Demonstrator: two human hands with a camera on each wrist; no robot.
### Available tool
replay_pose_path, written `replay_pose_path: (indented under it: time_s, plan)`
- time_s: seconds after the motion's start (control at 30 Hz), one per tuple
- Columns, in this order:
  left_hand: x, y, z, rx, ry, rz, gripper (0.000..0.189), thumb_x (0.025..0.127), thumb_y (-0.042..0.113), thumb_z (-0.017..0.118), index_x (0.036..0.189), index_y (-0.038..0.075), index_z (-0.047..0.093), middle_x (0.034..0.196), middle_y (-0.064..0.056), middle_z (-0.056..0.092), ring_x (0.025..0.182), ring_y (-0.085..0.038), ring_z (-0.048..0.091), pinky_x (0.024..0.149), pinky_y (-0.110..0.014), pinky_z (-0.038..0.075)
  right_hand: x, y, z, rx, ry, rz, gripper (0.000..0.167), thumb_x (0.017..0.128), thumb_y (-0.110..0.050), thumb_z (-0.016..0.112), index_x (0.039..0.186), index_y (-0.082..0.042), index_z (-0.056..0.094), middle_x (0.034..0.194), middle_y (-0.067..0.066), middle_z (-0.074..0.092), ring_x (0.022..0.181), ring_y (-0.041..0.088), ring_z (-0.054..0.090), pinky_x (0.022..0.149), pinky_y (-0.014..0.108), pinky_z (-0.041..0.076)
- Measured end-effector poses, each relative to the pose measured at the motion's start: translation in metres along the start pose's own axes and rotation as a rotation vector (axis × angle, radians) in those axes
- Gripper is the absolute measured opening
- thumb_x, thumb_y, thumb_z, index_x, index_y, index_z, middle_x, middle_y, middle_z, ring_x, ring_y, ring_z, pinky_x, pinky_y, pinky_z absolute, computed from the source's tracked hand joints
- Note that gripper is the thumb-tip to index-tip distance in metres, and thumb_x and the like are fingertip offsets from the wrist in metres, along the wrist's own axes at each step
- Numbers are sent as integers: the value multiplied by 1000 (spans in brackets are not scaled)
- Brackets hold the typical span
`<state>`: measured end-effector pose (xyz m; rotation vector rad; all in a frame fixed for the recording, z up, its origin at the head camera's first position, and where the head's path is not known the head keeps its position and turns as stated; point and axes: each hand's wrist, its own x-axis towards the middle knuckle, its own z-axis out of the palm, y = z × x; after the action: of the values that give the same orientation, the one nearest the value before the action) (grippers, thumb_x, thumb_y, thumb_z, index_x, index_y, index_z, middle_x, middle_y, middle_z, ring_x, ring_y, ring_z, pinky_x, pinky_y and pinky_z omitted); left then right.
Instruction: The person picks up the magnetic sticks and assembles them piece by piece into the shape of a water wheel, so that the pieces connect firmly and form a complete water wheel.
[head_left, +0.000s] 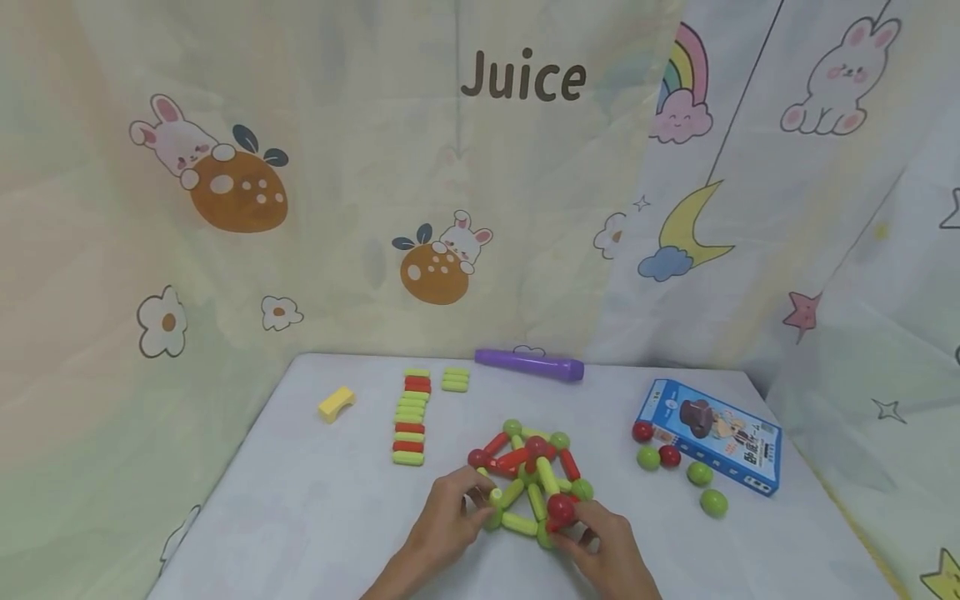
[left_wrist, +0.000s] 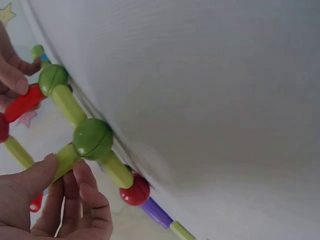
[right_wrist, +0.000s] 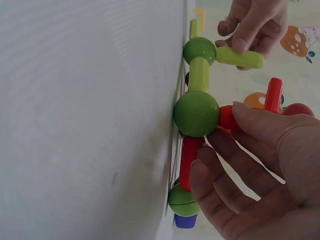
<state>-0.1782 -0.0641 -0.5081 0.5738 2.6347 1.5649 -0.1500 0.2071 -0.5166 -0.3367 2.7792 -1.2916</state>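
A frame of red and light-green rods joined by balls (head_left: pixel 519 524) stands on the table near its front edge. My left hand (head_left: pixel 450 512) pinches a light-green rod (left_wrist: pixel 66 159) between thumb and fingers; the rod rises from a green ball (left_wrist: pixel 93 139) at the frame's near left corner. In the right wrist view the rod's upper end is bare. My right hand (head_left: pixel 607 542) pinches a red rod (right_wrist: pixel 228 118) standing on the near right green ball (right_wrist: pixel 196 114). Above that rod sits a red ball (head_left: pixel 560 508), from which a light-green rod (head_left: pixel 547 476) slants to another red ball (head_left: pixel 536 447).
Left of the frame lies a column of red and light-green rods (head_left: pixel 408 437), with several light-green rods (head_left: pixel 455 381) beside it. A yellow arch block (head_left: pixel 337 405) is farther left. Behind lies a purple microphone-shaped stick (head_left: pixel 528 365). Loose balls (head_left: pixel 700 473) lie by a blue box (head_left: pixel 712 433) at right.
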Motion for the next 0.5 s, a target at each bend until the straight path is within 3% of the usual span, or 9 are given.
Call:
replay_pose_path:
  time_s: [0.2, 0.27, 0.33, 0.4, 0.5]
  plan:
    - [1, 0, 4, 13, 1, 6, 26, 90, 1, 84, 107, 18, 74, 98, 10, 70, 89, -11, 66, 71, -22, 52, -2, 0, -3, -10, 5, -14, 31, 89, -19, 90, 117, -17, 76, 108, -7, 75, 87, 6, 59, 74, 21, 57]
    - [1, 0, 2, 29, -14, 1, 25, 91, 5, 85, 109, 19, 74, 101, 12, 69, 94, -12, 65, 76, -24, 53, -2, 0, -1, -18, 16, -14, 33, 88, -18, 90, 118, -18, 77, 111, -6, 74, 89, 7, 60, 74, 21, 57]
    - [2, -1, -2, 78, -25, 14, 31, 89, 15, 89, 116, 19, 73, 113, 11, 67, 105, -14, 62, 86, -29, 57, -1, -1, 1, -25, 29, 1, 35, 87, -17, 92, 119, -17, 78, 117, -3, 71, 94, 11, 61, 74, 21, 57]
    - [4, -4, -7, 151, -38, 34, 50, 87, 28, 93, 130, 17, 70, 133, 5, 64, 123, -20, 59, 100, -39, 58, 1, -3, 3, -46, 32, 46, 40, 85, -21, 94, 121, -17, 78, 124, 1, 66, 99, 15, 61, 74, 23, 57]
    - [11, -10, -16, 253, -88, 43, 84, 82, 43, 95, 151, 14, 58, 162, -5, 48, 149, -30, 44, 115, -56, 48, 5, -6, 7, -88, 11, 129, 49, 82, -31, 96, 123, -15, 77, 132, 6, 57, 103, 19, 60, 76, 28, 59]
